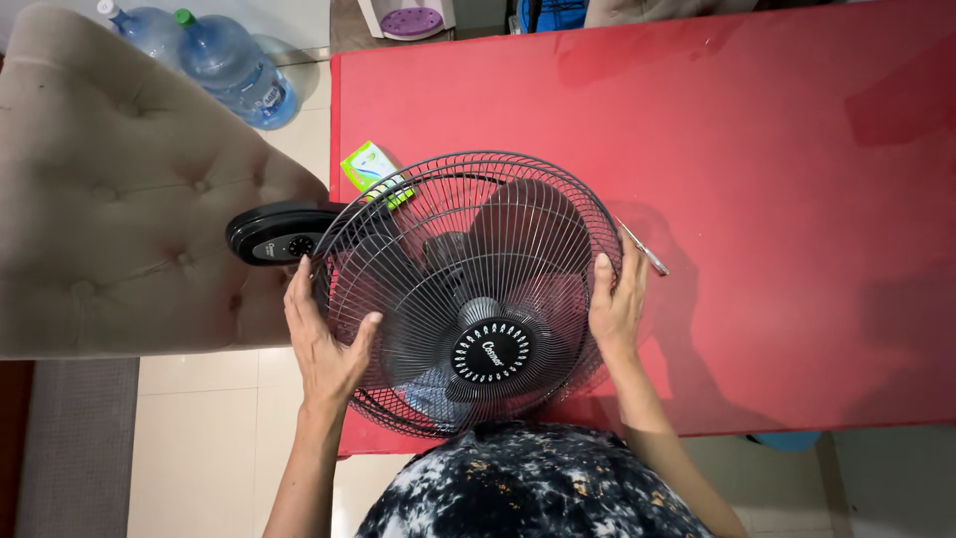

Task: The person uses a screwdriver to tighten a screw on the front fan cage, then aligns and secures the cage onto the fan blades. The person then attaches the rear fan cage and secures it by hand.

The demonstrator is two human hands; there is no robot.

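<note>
Hands grip a black electric fan (468, 294) from both sides, low in the middle of the frame. Left hand (324, 344) is pressed flat against the left edge of the round wire grille (398, 229), fingers spread and pointing up the frame, thumb hooked over the front wires. Right hand (615, 304) holds the right edge of the same grille, fingers lying along the rim and curled round it. Neither hand is a closed fist; both are wrapped on the cage itself.

Fan lies tilted with its face toward the camera, resting at the near left corner of a red table (777, 179) and overhanging its near edge. Dark blades (528, 234) show behind the wires, and a round black hub cap (491, 350) with white marks sits in the lower middle of the grille. Black control base (274, 234) with a dial juts out to the left, past the table's edge, over a beige tufted chair (110, 199) that fills the left side of the frame.

Small green and white box (370, 167) lies on the table just behind the grille's upper left rim. Slim metal tool (642, 251), too small to identify, lies just right of the right hand. Two blue water bottles (224, 60) stand on the tiled floor at upper left
</note>
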